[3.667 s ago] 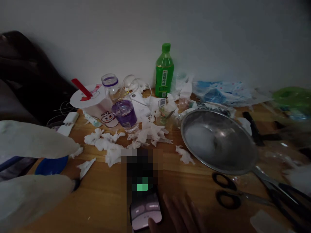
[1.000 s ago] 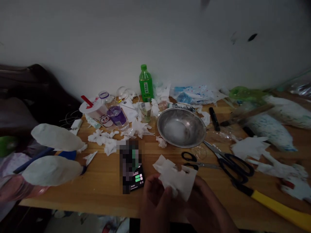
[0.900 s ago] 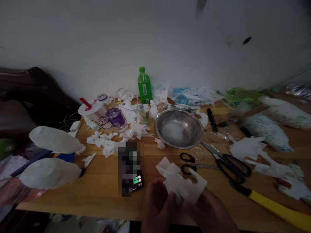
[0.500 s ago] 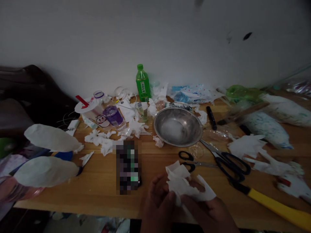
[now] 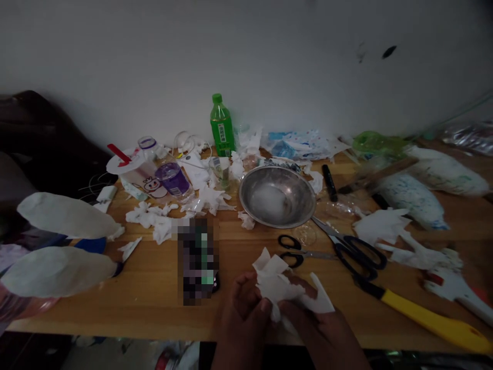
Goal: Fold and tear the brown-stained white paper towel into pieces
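Note:
My left hand (image 5: pixel 246 313) and my right hand (image 5: pixel 314 321) meet near the table's front edge, both closed on one piece of white tissue paper (image 5: pixel 276 282). The thumbs press close together at its lower part, while torn flaps stick up above the fingers. Just beyond lie small black-handled scissors (image 5: pixel 296 253). A larger pair of scissors (image 5: pixel 352 254) rests to the right of them. Behind stands a steel bowl (image 5: pixel 246 198) with something whitish in its bottom. To the left of my hands is a phone (image 5: pixel 198 262), blurred out by blocks.
Two white paper-covered oval shapes (image 5: pixel 61 271) lie at the left. Behind are a drink cup (image 5: pixel 131 180), a purple-labelled bottle (image 5: pixel 173 180) and a green bottle (image 5: pixel 222 128). A yellow-handled tool (image 5: pixel 431 318), a black marker (image 5: pixel 329 183) and paper scraps (image 5: pixel 381 226) lie at the right.
The whole view has shifted slightly, so things on the table sit a little further left and higher. Both hands keep their hold on the tissue paper, with little visible change.

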